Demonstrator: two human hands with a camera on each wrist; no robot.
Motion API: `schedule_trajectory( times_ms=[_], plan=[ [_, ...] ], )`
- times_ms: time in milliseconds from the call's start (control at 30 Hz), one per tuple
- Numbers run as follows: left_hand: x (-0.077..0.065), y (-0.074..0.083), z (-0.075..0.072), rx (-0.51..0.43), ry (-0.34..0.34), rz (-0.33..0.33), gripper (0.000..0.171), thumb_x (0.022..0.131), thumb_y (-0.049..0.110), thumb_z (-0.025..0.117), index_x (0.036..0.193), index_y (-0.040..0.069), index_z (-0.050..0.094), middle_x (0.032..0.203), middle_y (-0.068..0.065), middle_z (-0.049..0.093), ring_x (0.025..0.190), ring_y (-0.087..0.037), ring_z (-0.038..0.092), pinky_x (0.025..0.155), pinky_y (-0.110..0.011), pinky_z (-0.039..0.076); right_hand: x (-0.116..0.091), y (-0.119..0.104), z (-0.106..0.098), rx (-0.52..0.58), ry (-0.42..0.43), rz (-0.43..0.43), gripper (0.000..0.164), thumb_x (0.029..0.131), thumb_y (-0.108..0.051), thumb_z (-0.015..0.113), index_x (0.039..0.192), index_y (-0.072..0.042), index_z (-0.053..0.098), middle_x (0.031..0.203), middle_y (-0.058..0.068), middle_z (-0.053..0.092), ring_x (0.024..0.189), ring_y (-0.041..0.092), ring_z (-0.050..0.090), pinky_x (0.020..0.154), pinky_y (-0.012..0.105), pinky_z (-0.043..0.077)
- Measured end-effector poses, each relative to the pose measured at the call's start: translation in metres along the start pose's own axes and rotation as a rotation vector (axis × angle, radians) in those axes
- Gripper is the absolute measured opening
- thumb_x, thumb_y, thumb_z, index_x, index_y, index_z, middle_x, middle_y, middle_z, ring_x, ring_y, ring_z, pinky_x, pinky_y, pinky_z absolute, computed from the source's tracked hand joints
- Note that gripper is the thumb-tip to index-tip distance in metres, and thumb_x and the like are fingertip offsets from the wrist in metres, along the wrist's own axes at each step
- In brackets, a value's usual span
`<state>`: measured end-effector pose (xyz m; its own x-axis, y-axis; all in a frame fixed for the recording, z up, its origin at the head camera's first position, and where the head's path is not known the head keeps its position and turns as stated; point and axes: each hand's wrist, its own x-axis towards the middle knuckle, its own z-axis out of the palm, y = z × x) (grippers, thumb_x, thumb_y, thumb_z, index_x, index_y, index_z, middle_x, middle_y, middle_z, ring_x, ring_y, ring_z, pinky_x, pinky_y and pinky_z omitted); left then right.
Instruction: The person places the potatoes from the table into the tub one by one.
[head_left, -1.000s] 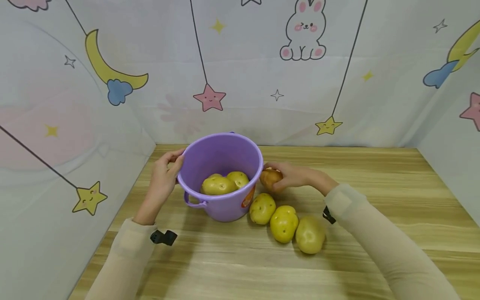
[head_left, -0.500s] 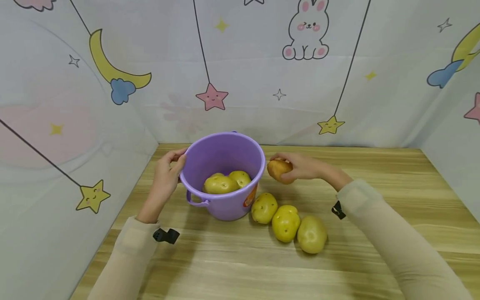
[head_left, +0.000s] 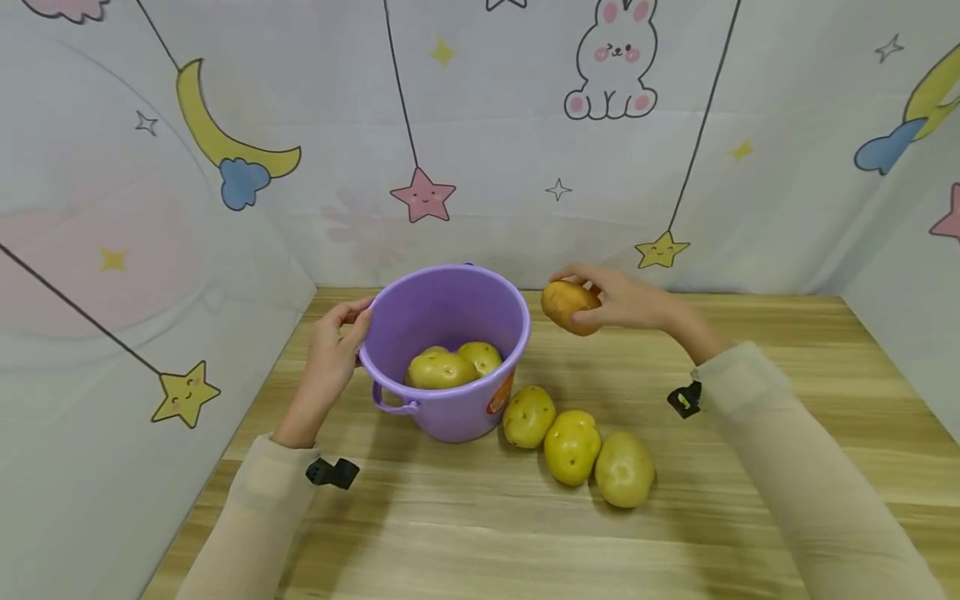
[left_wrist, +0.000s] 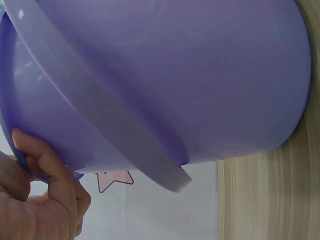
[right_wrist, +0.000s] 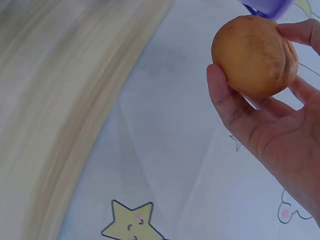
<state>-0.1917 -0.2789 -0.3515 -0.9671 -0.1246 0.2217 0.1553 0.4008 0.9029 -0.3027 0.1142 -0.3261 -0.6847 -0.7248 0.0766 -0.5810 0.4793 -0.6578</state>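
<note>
A purple bucket [head_left: 457,417] stands on the wooden table, tipped slightly toward the head camera, with several yellow potatoes [head_left: 441,370] inside. My left hand [head_left: 330,354] grips its rim on the left side; in the left wrist view the fingers [left_wrist: 47,160] curl over that rim beside the bucket's handle [left_wrist: 120,125]. Raised to the right of the bucket, my right hand [head_left: 622,298] holds a brownish-orange potato [head_left: 570,307] between thumb and fingers. The right wrist view shows this potato [right_wrist: 255,56] in the fingertips, with the bucket's edge just beyond it.
Three yellow potatoes lie in a slanting row right of the bucket: one close by its base [head_left: 529,417], a brighter one [head_left: 572,447] and a paler one [head_left: 625,469]. White cloth walls [head_left: 495,225] with cartoon prints enclose the table [head_left: 480,517] at the back and sides.
My right hand has lifted the brownish-orange potato off the table beside the bucket, moving up and slightly right. The left hand keeps its grip on the rim, and the bucket stays put.
</note>
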Motion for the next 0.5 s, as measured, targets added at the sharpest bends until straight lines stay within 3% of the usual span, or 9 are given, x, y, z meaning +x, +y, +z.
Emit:
schedule_trajectory(
  times_ms=[267, 500],
  plan=[
    [0.0, 0.0, -0.002, 0.003, 0.002, -0.006, 0.043, 0.106, 0.022, 0.051, 0.138, -0.006, 0.053, 0.116, -0.025, 0.054, 0.075, -0.018, 0.065, 0.06, -0.026, 0.064, 0.005, -0.012, -0.015, -0.002, 0.043, -0.056, 0.052, 0.087, -0.018, 0.07, 0.137, -0.015, 0.054, 0.127, 0.012, 0.061, 0.104, 0.028, 0.058, 0.081, 0.04, 0.055],
    [0.0, 0.003, 0.0, 0.006, 0.003, -0.005, 0.043, 0.105, 0.023, 0.052, 0.137, -0.006, 0.054, 0.117, -0.026, 0.055, 0.075, -0.019, 0.065, 0.058, -0.023, 0.063, 0.005, -0.025, -0.024, -0.03, 0.07, -0.038, 0.054, 0.087, -0.02, 0.07, 0.139, -0.017, 0.054, 0.128, 0.012, 0.06, 0.104, 0.029, 0.058, 0.079, 0.04, 0.055]
  ],
)
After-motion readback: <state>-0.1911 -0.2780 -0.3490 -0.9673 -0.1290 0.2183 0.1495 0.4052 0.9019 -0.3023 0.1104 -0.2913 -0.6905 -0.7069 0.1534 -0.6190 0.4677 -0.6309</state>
